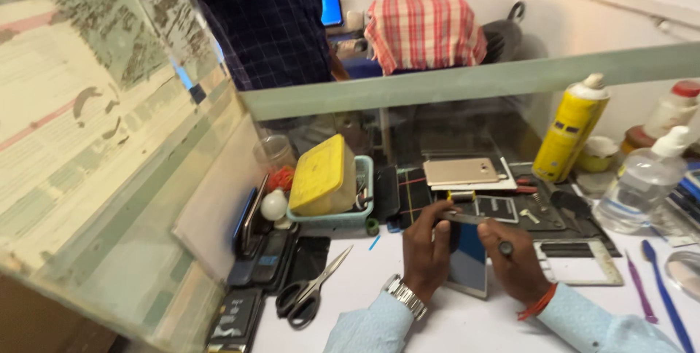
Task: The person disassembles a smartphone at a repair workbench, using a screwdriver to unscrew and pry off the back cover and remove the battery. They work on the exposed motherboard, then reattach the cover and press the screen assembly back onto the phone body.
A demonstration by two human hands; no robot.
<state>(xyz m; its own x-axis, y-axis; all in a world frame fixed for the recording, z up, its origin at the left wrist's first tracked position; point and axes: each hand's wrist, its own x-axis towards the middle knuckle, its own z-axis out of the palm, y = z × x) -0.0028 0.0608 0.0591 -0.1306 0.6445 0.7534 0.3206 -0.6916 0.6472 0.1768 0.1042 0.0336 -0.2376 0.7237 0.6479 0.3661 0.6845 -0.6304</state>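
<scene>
Left hand (426,247) pinches phone (467,254) top edge on white table (364,287); right hand (514,258) clamps dark tool (505,249) beside it. Behind phone: teal basket (361,192) holding yellow box (321,176). Scissors (310,291) left of phone.

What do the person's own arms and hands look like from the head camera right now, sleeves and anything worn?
Both arms wear light blue long sleeves reaching the wrists. The left hand has a silver metal-link wristwatch at the cuff. The right hand has a thin orange-red thread band around the wrist. No gloves are on either hand, and no rings can be made out.
</scene>
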